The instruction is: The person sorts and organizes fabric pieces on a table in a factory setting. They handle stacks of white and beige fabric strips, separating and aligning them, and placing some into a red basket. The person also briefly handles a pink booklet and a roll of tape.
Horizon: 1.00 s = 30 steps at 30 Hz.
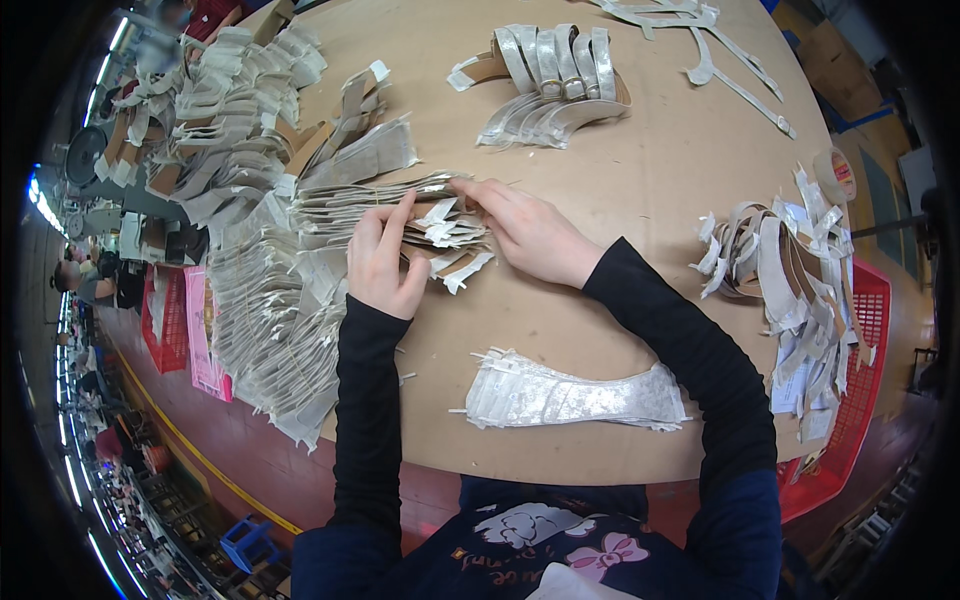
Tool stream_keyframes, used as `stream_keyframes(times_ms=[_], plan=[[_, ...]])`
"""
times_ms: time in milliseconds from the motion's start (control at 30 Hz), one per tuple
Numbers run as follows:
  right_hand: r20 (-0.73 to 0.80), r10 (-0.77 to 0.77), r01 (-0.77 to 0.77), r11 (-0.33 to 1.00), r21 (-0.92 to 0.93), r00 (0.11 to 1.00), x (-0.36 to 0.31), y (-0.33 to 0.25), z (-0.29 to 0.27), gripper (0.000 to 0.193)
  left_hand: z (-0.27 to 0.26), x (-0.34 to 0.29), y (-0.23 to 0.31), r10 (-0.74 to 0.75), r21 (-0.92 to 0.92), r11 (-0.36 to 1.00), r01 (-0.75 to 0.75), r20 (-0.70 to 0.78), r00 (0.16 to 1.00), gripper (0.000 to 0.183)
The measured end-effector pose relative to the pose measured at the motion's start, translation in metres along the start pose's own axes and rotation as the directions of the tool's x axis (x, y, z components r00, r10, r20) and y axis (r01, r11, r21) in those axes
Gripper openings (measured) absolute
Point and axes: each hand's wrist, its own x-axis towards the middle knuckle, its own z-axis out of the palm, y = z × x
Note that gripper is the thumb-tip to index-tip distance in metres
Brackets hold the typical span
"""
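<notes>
A stack of thin grey-white strap pieces with white, ragged ends lies left of the middle of the table. My left hand is at the near side of this stack, fingers bent over it and thumb against the frayed ends. From the right, my right hand reaches the stack's right end, its fingers closed on the far edge and the palm side turned toward the ends. Between both hands the white tips fan out, with brown undersides showing. My right fingertips are partly hidden by the pieces.
A large heap of similar strap pieces covers the left side. A flat silvery bundle lies near the front edge. Buckled straps stand at the back. More straps and a tape roll are right, by a red basket.
</notes>
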Motion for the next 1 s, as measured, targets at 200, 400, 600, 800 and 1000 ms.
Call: stream_keyframes(times_ms=[200, 400, 600, 800, 1000], plan=[[0.076, 0.163, -0.173, 0.975, 0.138, 0.984, -0.001, 0.000, -0.001, 0.046, -0.001, 0.001, 0.001, -0.005, -0.002, 1.000, 0.005, -0.001, 1.000, 0.063], [0.018, 0.001, -0.002, 0.999, 0.050, 1.000, 0.002, 0.000, -0.002, 0.041, 0.000, 0.001, 0.002, -0.029, -0.025, 0.999, 0.029, -0.005, 1.000, 0.059], [0.082, 0.046, -0.051, 0.996, 0.067, 0.996, 0.007, -0.006, -0.006, 0.038, -0.002, -0.002, 0.005, -0.033, 0.005, 0.999, 0.034, -0.021, 0.999, 0.051], [0.074, -0.015, 0.011, 0.998, 0.058, 0.997, 0.010, -0.008, -0.005, 0.030, -0.005, -0.001, 0.004, -0.014, -0.006, 1.000, 0.014, -0.006, 1.000, 0.038], [-0.007, -0.046, 0.047, 0.988, 0.145, 0.999, 0.025, -0.002, -0.001, 0.034, -0.006, 0.001, 0.006, -0.024, 0.005, 1.000, 0.024, 0.010, 1.000, 0.030]])
